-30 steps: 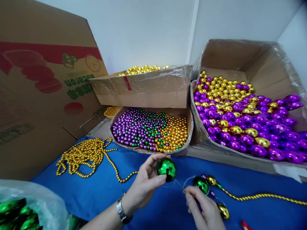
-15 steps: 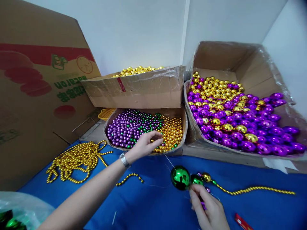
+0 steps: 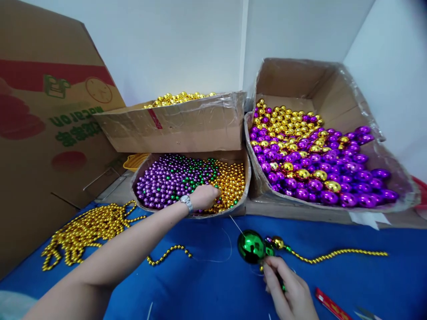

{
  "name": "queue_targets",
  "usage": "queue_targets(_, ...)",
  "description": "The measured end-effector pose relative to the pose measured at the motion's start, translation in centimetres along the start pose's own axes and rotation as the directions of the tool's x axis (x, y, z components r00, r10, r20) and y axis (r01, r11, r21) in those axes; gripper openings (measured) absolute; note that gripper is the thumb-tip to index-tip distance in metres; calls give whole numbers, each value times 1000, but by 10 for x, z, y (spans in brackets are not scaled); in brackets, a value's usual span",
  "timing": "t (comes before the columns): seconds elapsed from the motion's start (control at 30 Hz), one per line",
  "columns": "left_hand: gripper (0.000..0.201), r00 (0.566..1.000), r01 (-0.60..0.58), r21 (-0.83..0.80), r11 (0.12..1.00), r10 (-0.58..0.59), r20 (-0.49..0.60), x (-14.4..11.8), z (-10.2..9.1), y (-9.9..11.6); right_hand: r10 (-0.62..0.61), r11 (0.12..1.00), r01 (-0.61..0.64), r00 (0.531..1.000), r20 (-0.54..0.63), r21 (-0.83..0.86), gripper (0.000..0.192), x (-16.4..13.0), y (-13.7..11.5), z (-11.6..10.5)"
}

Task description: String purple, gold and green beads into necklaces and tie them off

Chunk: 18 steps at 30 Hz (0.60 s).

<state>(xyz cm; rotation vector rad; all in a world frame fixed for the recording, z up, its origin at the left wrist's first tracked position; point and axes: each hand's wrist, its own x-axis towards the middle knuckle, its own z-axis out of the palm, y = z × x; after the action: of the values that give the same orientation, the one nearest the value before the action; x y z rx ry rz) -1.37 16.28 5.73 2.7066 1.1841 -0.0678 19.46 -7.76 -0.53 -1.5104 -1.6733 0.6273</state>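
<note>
My left hand (image 3: 204, 196), with a watch on the wrist, reaches into a low cardboard tray (image 3: 248, 178) of small purple, green and gold beads, fingers curled down among the beads. My right hand (image 3: 289, 293) pinches the strand just behind a large green ball (image 3: 251, 246) threaded on it. A smaller green ball, a gold ball (image 3: 277, 242) and a thin gold bead chain (image 3: 336, 254) trail to the right on the blue cloth. A thin needle or thread (image 3: 235, 223) sticks up left of the big green ball.
A large box (image 3: 383, 146) of bigger purple and gold balls sits at the right. A box of gold beads (image 3: 180, 120) is stacked above the tray. A heap of gold bead chain (image 3: 85, 229) lies at left before a big printed carton (image 3: 40, 133). A red tool (image 3: 330, 304) lies at bottom right.
My left hand let go of the large green ball, moved up to the tray and sank its fingers into the small beads. The green ball now rests against the others by my right hand.
</note>
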Motion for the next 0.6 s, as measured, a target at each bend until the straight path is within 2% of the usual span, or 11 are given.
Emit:
queue_targets(0.13, 21, 997, -66, -41, 997, 67, 31, -1, 2, 10, 12, 1000, -11, 998, -56, 27, 19, 2, -4, 3)
queue_targets(0.23, 19, 997, -72, -102, 992, 75, 23, 3, 7, 12, -16, 999, 19, 996, -91, 39, 19, 3, -8, 6)
queue_targets(0.4, 12, 995, -58, -300, 952, 32, -90, 1, 3, 12, -10, 999, 15, 995, -97, 48, 17, 5, -10, 1)
queue_targets(0.47, 19, 989, -49, -392, 919, -11, -149, -8, -4, 19, 2, 999, 3, 995, -99, 54, 16, 5, -10, -1)
queue_targets(0.5, 24, 984, -45, -504, 863, -50, -174, -15, -8, 24, 3, 998, 2, 995, -98, 57, 16, 4, -10, -2)
queue_targets(0.53, 26, 978, -44, -658, 752, -101, -181, -22, -10, 30, 1, 998, 5, 995, -99, 57, 16, 5, -11, -2)
queue_targets(0.57, 26, 974, -44, -820, 571, -158, -162, -29, -12, 37, -4, 998, 10, 995, -102, 54, 16, 5, -11, -2)
queue_targets(0.6, 25, 972, -42, -942, 334, -205, -116, -36, -13, 44, -11, 999, 16, 994, -104, 49, 16, 5, -12, -2)
